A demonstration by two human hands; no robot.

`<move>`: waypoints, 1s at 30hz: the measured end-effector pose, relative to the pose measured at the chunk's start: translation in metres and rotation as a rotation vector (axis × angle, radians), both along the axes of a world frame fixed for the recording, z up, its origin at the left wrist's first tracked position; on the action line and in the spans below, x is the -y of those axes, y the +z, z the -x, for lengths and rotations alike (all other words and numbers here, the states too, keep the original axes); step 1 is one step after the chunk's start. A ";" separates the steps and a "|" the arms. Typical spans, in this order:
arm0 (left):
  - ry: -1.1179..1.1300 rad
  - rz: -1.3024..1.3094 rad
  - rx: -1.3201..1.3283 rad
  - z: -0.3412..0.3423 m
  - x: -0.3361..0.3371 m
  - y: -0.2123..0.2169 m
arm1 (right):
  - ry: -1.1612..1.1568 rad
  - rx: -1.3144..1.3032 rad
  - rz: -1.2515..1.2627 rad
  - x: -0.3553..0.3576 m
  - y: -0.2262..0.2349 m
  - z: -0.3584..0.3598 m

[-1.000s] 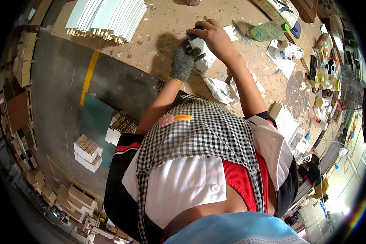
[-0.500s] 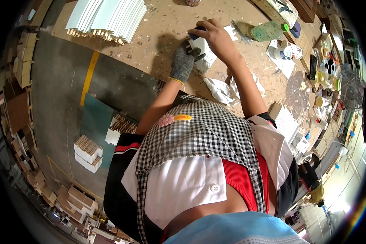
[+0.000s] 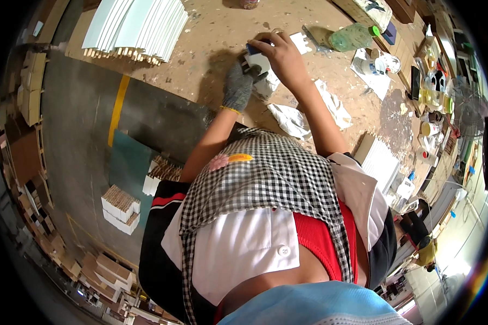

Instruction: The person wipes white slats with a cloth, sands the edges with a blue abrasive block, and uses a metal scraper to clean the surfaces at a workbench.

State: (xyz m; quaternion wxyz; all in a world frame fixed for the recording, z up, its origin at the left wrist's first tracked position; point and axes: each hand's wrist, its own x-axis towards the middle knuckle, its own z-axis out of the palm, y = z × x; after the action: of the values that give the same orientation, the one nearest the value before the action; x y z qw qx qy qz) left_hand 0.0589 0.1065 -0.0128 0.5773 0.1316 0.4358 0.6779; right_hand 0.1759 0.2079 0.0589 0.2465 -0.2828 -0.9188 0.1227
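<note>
My left hand [image 3: 237,85], in a grey knit glove with a yellow cuff edge, closes round a white notched piece [image 3: 261,64] over the brown workbench [image 3: 211,32]. Bare, my right hand [image 3: 285,60] grips a small dark blue block [image 3: 253,49] at the upper edge of that piece, fingers bent over it. Another notched white end [image 3: 300,43] shows beyond my right hand; whether it belongs to the same piece I cannot tell. A crumpled white cloth [image 3: 290,120] lies below my hands, and a second cloth [image 3: 333,106] lies beside my right forearm.
A stack of long white strips [image 3: 133,30] lies at the bench's far left. To the right stand a green-capped bottle [image 3: 353,38], a white tub [image 3: 386,60] and more white strips [image 3: 375,160]. White stacked pieces [image 3: 120,210] sit low on the left.
The blue block and my right hand have shifted slightly left and down along the white piece. My left hand keeps its hold. The whole view has turned a little.
</note>
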 end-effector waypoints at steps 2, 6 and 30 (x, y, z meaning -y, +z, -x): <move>-0.079 0.036 -0.224 0.005 0.005 -0.004 | -0.137 -0.051 -0.043 -0.008 -0.001 -0.011; -0.074 0.029 -0.304 0.009 0.006 -0.016 | -0.573 -0.208 0.115 -0.039 -0.011 -0.055; -0.100 0.125 -0.343 0.009 0.006 -0.006 | -0.160 -0.130 0.071 0.032 -0.004 -0.014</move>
State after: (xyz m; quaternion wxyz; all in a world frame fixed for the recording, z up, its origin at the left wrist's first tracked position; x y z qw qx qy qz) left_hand 0.0496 0.1009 -0.0187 0.5344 0.2308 0.5621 0.5876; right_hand 0.1894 0.1757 0.0551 0.3043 -0.3553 -0.8705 0.1532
